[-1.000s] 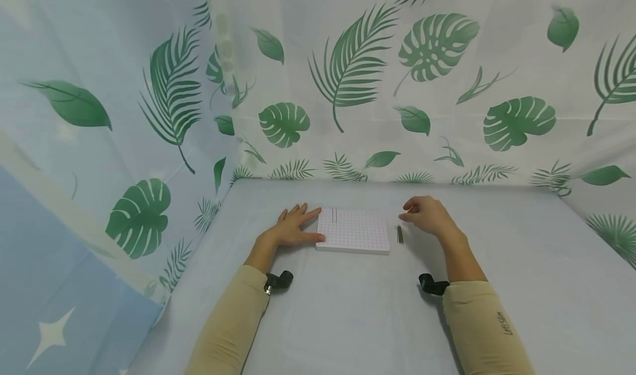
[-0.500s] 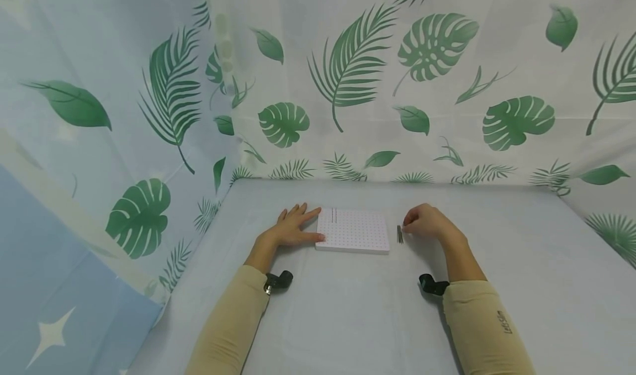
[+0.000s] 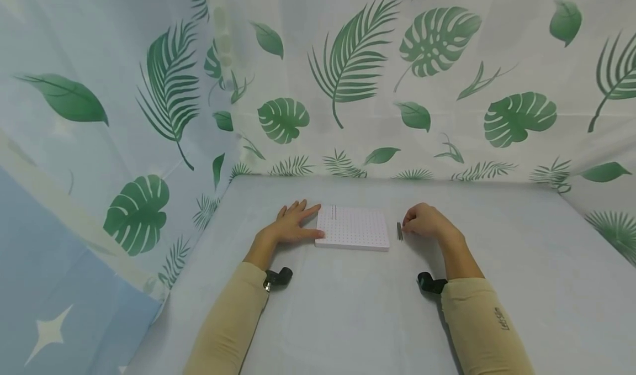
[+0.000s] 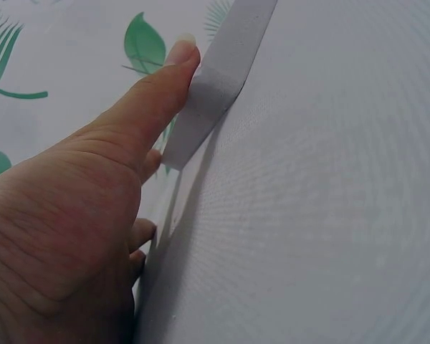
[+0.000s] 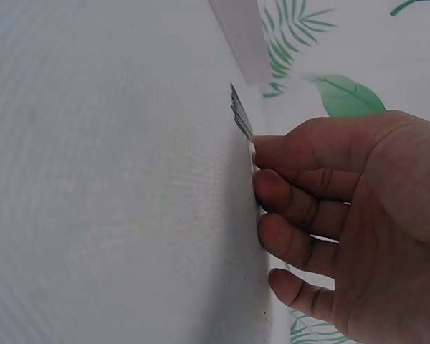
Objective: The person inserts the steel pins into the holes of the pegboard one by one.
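We log a white sheet [image 3: 447,99] printed with green leaves across the upper frame. Below it spreads the pale worktop [image 3: 348,309]. Tan sleeves [image 3: 223,325] enter at lower left and lower right. Mid-frame on the worktop we find a white board [image 3: 354,231] dotted with small holes. Left hand [image 3: 290,225] at its left edge: grip spread, fingers extended, thumb at the near left corner, index fingertip at the far one. Right hand [image 3: 424,222], right of centre: fingers bent, thumb tip against a small bundle of thin pins [image 3: 399,231] just right of the board; we cannot tell whether this grip pinches any. Two thin dark rods [image 3: 334,212] show on the board's upper left.
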Action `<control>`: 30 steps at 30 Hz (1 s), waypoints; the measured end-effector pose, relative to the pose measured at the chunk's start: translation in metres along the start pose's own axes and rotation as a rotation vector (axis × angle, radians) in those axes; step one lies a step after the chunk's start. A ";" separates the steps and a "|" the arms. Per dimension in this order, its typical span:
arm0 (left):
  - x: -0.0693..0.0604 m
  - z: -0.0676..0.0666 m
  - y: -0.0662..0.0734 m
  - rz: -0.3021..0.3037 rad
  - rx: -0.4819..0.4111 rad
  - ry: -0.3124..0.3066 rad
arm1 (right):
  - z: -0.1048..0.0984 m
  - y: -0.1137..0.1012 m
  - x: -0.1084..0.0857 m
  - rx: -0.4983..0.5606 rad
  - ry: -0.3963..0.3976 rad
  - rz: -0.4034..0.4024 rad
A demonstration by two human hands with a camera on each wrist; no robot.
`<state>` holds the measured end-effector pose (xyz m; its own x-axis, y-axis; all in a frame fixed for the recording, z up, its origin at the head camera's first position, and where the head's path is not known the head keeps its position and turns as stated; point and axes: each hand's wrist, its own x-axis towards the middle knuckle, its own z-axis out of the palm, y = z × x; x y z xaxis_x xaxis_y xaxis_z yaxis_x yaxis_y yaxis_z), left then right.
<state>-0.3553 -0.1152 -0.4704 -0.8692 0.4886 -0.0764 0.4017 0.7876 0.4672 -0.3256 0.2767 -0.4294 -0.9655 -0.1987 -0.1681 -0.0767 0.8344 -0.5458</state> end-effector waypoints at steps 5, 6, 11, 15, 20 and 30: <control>0.001 -0.001 0.001 -0.004 0.002 0.007 | 0.000 0.001 0.003 -0.015 -0.004 -0.010; 0.001 -0.001 0.001 -0.004 0.003 0.008 | 0.000 0.001 0.004 -0.016 -0.005 -0.008; 0.002 0.000 0.000 -0.004 0.005 0.005 | 0.001 0.002 0.004 -0.016 -0.011 -0.010; 0.001 0.000 0.000 -0.003 0.001 0.004 | 0.001 0.001 0.001 -0.017 -0.009 -0.016; 0.001 0.000 -0.001 -0.001 -0.007 0.002 | 0.003 0.000 0.001 -0.023 -0.006 -0.002; 0.001 0.000 -0.001 0.004 -0.012 0.002 | 0.002 -0.001 0.002 -0.030 0.002 0.009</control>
<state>-0.3564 -0.1152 -0.4711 -0.8681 0.4911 -0.0729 0.4018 0.7812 0.4778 -0.3267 0.2751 -0.4307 -0.9667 -0.1902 -0.1713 -0.0755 0.8514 -0.5190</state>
